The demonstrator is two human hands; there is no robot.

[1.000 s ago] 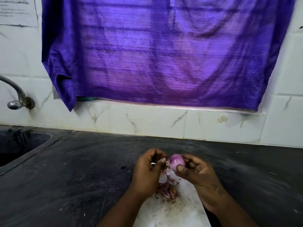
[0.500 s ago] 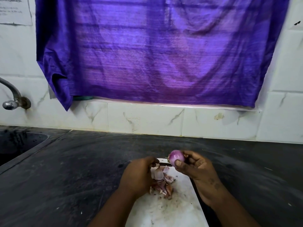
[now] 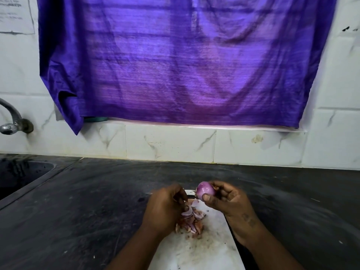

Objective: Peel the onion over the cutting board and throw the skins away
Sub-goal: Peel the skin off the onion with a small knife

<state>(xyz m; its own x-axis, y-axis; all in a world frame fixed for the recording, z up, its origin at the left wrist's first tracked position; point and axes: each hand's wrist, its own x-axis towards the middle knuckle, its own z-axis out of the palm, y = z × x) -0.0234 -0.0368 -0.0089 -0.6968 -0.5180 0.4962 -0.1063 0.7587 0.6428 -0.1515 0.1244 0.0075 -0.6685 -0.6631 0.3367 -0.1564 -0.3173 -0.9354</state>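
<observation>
A small purple onion point(image 3: 205, 190), glossy and mostly bare of skin, is pinched between the thumb and fingers of my right hand point(image 3: 228, 201) above the far end of the white cutting board point(image 3: 206, 252). My left hand point(image 3: 165, 209) is lower, over the board's left side, its fingers curled around a pale strip of onion skin point(image 3: 187, 210) and a thin dark blade-like object. A heap of pink and brown skins point(image 3: 191, 224) lies on the board just under that hand.
The board rests on a dark stone counter point(image 3: 87, 207). A sink point(image 3: 21, 174) with a metal tap point(image 3: 11, 121) is at the far left. White marble tiles and a hanging purple cloth point(image 3: 179, 61) close off the back.
My left hand has dropped away from the onion down toward the skin heap, taking a strip of skin with it. My right hand keeps the onion raised.
</observation>
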